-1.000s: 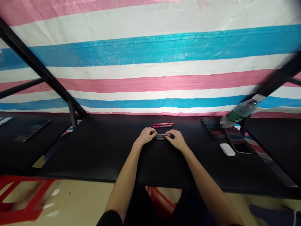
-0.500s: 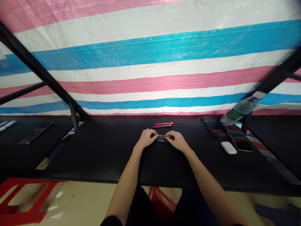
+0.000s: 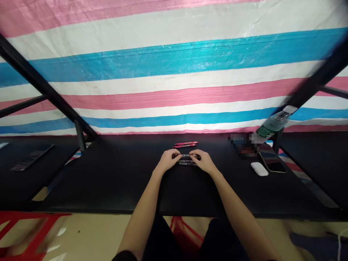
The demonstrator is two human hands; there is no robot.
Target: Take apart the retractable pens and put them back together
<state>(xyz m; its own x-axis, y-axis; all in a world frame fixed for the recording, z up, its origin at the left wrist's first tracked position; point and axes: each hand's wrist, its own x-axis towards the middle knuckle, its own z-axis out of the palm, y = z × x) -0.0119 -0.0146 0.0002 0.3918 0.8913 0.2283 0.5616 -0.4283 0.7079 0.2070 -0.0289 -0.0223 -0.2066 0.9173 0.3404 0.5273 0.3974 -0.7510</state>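
Both my hands meet over the middle of the black table, each pinching one end of a dark pen that lies crosswise between them. My left hand has its left end and my right hand its right end; the fingertips partly cover it. Just nearer to me, dark pens with grey parts lie side by side, parallel to the held one. Beyond my hands rest two red pens, close together and slightly tilted.
At the right stand a clear water bottle, a phone and a white rounded case, beside a blurred patch. Another phone lies on the left table. Black metal bars slope up at both sides before a striped sheet. A red stool is lower left.
The pen between my hands has moved away from me, so a gap now separates it from the nearer dark pens. The whole view has shifted slightly.
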